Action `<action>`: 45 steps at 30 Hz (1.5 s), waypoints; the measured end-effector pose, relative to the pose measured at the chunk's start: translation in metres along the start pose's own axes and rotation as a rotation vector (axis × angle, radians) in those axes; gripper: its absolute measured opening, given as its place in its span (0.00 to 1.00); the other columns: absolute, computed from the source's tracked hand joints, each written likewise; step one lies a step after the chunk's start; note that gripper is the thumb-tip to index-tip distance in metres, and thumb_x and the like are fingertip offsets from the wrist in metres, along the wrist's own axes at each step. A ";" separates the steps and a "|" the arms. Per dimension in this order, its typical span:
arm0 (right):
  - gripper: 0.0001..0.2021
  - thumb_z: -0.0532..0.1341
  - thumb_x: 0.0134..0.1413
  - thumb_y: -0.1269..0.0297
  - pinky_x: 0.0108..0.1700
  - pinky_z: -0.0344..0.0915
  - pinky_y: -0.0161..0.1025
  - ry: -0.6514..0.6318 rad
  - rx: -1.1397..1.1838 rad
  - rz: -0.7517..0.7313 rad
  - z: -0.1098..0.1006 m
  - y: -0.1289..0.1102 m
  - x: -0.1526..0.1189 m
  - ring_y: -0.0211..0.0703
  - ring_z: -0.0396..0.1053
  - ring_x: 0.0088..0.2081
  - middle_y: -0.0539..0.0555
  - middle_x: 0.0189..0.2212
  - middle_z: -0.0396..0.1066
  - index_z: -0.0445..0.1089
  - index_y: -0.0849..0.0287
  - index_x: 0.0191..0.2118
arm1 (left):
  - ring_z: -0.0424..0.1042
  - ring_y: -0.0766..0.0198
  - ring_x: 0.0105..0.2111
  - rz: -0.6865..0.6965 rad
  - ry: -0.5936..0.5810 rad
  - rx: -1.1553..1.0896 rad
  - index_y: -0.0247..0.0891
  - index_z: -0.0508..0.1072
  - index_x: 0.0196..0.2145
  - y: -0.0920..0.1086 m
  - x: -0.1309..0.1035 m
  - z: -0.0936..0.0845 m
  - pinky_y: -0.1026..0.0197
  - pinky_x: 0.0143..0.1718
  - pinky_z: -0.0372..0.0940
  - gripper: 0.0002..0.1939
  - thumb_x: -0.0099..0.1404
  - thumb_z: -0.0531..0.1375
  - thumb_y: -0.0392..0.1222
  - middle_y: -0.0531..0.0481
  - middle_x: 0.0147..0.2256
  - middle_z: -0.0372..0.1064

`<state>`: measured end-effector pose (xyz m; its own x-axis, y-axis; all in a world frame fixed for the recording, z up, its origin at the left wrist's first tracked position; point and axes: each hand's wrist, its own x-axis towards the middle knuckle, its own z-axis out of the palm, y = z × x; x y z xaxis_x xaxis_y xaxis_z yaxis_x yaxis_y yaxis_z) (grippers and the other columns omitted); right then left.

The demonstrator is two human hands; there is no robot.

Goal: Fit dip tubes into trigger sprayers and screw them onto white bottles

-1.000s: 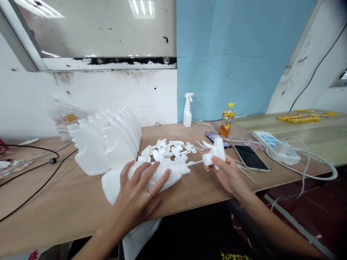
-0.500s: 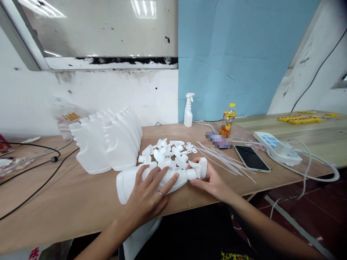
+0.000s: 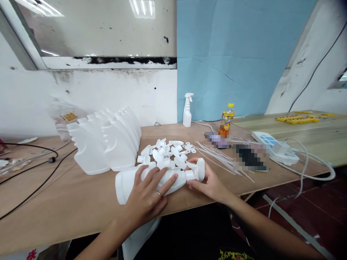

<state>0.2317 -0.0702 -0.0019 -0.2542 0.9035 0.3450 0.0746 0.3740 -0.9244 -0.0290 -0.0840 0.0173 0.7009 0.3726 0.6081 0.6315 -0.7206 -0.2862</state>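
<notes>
A white plastic bottle (image 3: 124, 184) lies on its side near the table's front edge, its neck pointing right. Over its body my left hand (image 3: 150, 191) is wrapped, a ring on one finger. At the neck sits a white spray head (image 3: 200, 169), held between the thumb and fingers of my right hand (image 3: 210, 182). Just behind the bottle is a loose heap of white spray-head parts (image 3: 164, 153). Thin white tubes (image 3: 219, 157) lie to the right of the heap, with small white rings (image 3: 189, 147) beside them.
Rows of white bottles (image 3: 116, 144) stand at the left. Farther back are an upright spray bottle (image 3: 187, 112) and a drink bottle (image 3: 226, 121). A power strip (image 3: 282, 150) with cables lies right, near a blurred dark phone (image 3: 251, 157). Black cables (image 3: 48, 177) cross the left side.
The spray head has turned slightly in my right hand, and the fingers have shifted a little. My left hand keeps its place on the bottle. The view has moved slightly.
</notes>
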 end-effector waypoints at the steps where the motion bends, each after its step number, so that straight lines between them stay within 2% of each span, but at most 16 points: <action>1: 0.26 0.66 0.57 0.52 0.33 0.69 0.38 0.004 -0.002 0.025 0.000 0.001 0.000 0.41 0.72 0.30 0.50 0.33 0.74 0.57 0.54 0.55 | 0.63 0.44 0.57 0.003 0.001 -0.004 0.42 0.61 0.66 0.000 0.000 0.000 0.32 0.61 0.48 0.33 0.65 0.59 0.37 0.39 0.62 0.63; 3: 0.26 0.66 0.58 0.51 0.33 0.70 0.38 -0.001 -0.004 0.035 0.000 0.002 0.000 0.41 0.72 0.28 0.50 0.32 0.74 0.57 0.54 0.56 | 0.63 0.44 0.57 0.004 0.004 -0.004 0.42 0.61 0.66 0.000 0.000 0.000 0.32 0.61 0.48 0.32 0.65 0.59 0.36 0.39 0.62 0.64; 6: 0.33 0.72 0.50 0.54 0.47 0.71 0.42 0.023 -0.038 -0.027 0.000 0.004 0.001 0.46 0.74 0.43 0.56 0.46 0.74 0.59 0.54 0.57 | 0.64 0.45 0.56 0.001 0.035 -0.005 0.42 0.62 0.66 0.000 -0.001 0.001 0.32 0.60 0.49 0.32 0.64 0.60 0.36 0.39 0.61 0.65; 10: 0.26 0.70 0.50 0.49 0.38 0.72 0.43 0.073 -0.083 0.121 -0.001 0.002 0.003 0.45 0.73 0.30 0.52 0.29 0.75 0.67 0.58 0.49 | 0.63 0.45 0.57 0.000 0.045 -0.024 0.43 0.62 0.66 0.000 -0.001 0.002 0.32 0.61 0.49 0.33 0.64 0.60 0.37 0.40 0.61 0.64; 11: 0.27 0.71 0.48 0.48 0.38 0.72 0.44 0.074 -0.083 0.131 -0.001 0.001 0.003 0.46 0.74 0.30 0.52 0.29 0.76 0.68 0.59 0.49 | 0.63 0.45 0.57 -0.001 0.044 -0.024 0.43 0.62 0.66 0.000 -0.001 0.003 0.32 0.61 0.49 0.33 0.64 0.60 0.37 0.40 0.61 0.64; 15: 0.31 0.76 0.39 0.53 0.46 0.71 0.44 0.064 -0.059 0.074 -0.002 -0.007 0.003 0.51 0.75 0.44 0.57 0.45 0.77 0.69 0.58 0.50 | 0.63 0.45 0.57 -0.017 0.040 -0.051 0.43 0.62 0.65 -0.002 -0.001 0.004 0.33 0.61 0.48 0.32 0.64 0.60 0.37 0.41 0.61 0.64; 17: 0.26 0.75 0.40 0.52 0.38 0.71 0.41 0.046 -0.047 0.118 -0.002 -0.010 0.003 0.47 0.75 0.35 0.56 0.36 0.78 0.71 0.60 0.44 | 0.63 0.46 0.57 -0.026 0.046 -0.089 0.44 0.63 0.65 -0.004 -0.001 0.004 0.33 0.61 0.48 0.32 0.64 0.61 0.37 0.42 0.61 0.65; 20: 0.23 0.73 0.43 0.49 0.23 0.63 0.36 0.004 0.015 0.223 0.000 -0.012 0.003 0.38 0.66 0.19 0.48 0.19 0.71 0.69 0.60 0.37 | 0.64 0.48 0.56 -0.013 0.060 -0.134 0.42 0.64 0.63 -0.006 -0.001 0.003 0.34 0.61 0.48 0.30 0.64 0.62 0.37 0.42 0.59 0.66; 23: 0.23 0.73 0.43 0.49 0.19 0.58 0.34 -0.007 0.082 0.271 0.002 -0.011 0.004 0.34 0.61 0.15 0.46 0.18 0.69 0.65 0.58 0.36 | 0.65 0.49 0.54 -0.002 0.058 -0.122 0.41 0.65 0.62 -0.004 -0.001 0.000 0.34 0.61 0.49 0.29 0.64 0.62 0.37 0.40 0.57 0.68; 27: 0.23 0.74 0.43 0.51 0.21 0.57 0.32 -0.037 0.090 0.251 0.006 -0.008 0.004 0.33 0.60 0.16 0.44 0.16 0.67 0.65 0.58 0.38 | 0.66 0.45 0.51 -0.038 0.003 0.009 0.42 0.68 0.58 0.005 0.004 -0.005 0.32 0.57 0.52 0.25 0.64 0.62 0.39 0.39 0.52 0.69; 29: 0.24 0.74 0.42 0.52 0.21 0.57 0.32 -0.058 0.075 0.240 0.008 -0.006 0.003 0.33 0.60 0.17 0.43 0.17 0.66 0.66 0.58 0.39 | 0.67 0.45 0.49 -0.039 -0.029 0.073 0.41 0.66 0.61 0.010 0.011 -0.007 0.35 0.56 0.54 0.27 0.66 0.61 0.43 0.39 0.50 0.70; 32: 0.25 0.74 0.41 0.52 0.21 0.58 0.33 -0.062 0.044 0.232 0.009 -0.001 0.002 0.34 0.61 0.18 0.45 0.22 0.69 0.66 0.58 0.42 | 0.68 0.49 0.43 -0.043 -0.084 0.135 0.37 0.54 0.69 0.017 0.023 -0.007 0.42 0.52 0.59 0.36 0.68 0.59 0.49 0.40 0.46 0.71; 36: 0.28 0.76 0.38 0.52 0.24 0.63 0.35 -0.040 -0.058 0.187 0.006 0.004 0.001 0.36 0.65 0.23 0.48 0.28 0.71 0.68 0.58 0.44 | 0.67 0.52 0.37 -0.065 -0.139 0.209 0.35 0.46 0.71 0.021 0.032 0.000 0.48 0.44 0.61 0.40 0.69 0.58 0.48 0.45 0.37 0.70; 39: 0.29 0.76 0.37 0.53 0.31 0.67 0.36 -0.040 -0.102 0.152 0.005 0.004 0.000 0.41 0.68 0.30 0.50 0.31 0.72 0.69 0.58 0.45 | 0.67 0.52 0.36 -0.026 -0.093 0.196 0.32 0.55 0.67 0.020 0.030 0.007 0.50 0.41 0.61 0.34 0.68 0.59 0.47 0.46 0.35 0.69; 42: 0.27 0.75 0.39 0.53 0.36 0.68 0.38 -0.067 -0.106 0.123 0.006 0.002 -0.001 0.43 0.69 0.34 0.51 0.34 0.72 0.69 0.58 0.44 | 0.68 0.52 0.38 0.007 -0.032 0.174 0.31 0.67 0.56 0.018 0.026 0.010 0.51 0.40 0.61 0.23 0.67 0.59 0.45 0.44 0.37 0.70; 45: 0.27 0.75 0.40 0.53 0.39 0.68 0.39 -0.065 -0.131 0.111 0.007 0.002 -0.001 0.43 0.69 0.36 0.51 0.35 0.73 0.68 0.59 0.44 | 0.68 0.53 0.36 0.018 -0.031 0.197 0.32 0.66 0.56 0.018 0.025 0.010 0.52 0.39 0.61 0.22 0.67 0.59 0.44 0.45 0.36 0.70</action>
<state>0.2253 -0.0715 -0.0054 -0.2992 0.9268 0.2269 0.2292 0.3006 -0.9258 0.0035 -0.0819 0.0204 0.7205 0.3807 0.5796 0.6695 -0.5997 -0.4383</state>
